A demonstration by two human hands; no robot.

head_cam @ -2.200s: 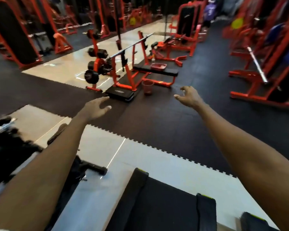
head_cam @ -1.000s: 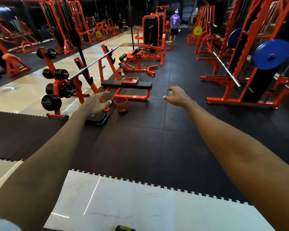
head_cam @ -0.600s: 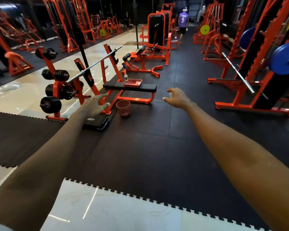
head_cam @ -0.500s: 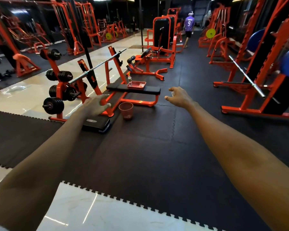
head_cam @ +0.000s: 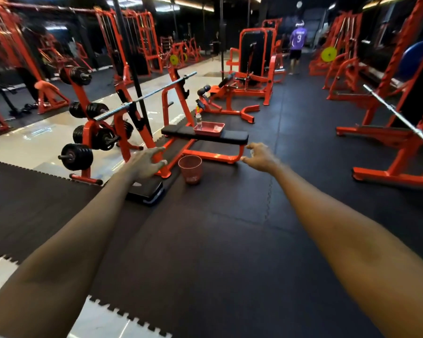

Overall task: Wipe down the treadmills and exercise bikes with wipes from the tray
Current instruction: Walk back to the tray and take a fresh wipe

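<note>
A red tray (head_cam: 209, 128) sits on the black pad of an orange flat bench (head_cam: 205, 136), with a clear bottle (head_cam: 198, 120) standing beside its left end. Below the bench a red mesh bin (head_cam: 190, 169) stands on the black floor mat. Both my arms stretch forward. My left hand (head_cam: 145, 164) hovers left of the bin with loose fingers, holding nothing. To the right of the bin, in front of the bench's foot, my right hand (head_cam: 259, 156) is open and empty. No treadmill or exercise bike is in view.
A black step platform (head_cam: 145, 190) lies under my left hand. An orange rack with black weight plates (head_cam: 77, 156) and a barbell (head_cam: 144, 97) stands left. Orange machines line the right side (head_cam: 388, 132). A person in a purple shirt (head_cam: 298, 42) walks far ahead.
The view has advanced across the black mat toward the bench; the tray, bottle and bin look larger and nearer. Both hands stay outstretched and empty.
</note>
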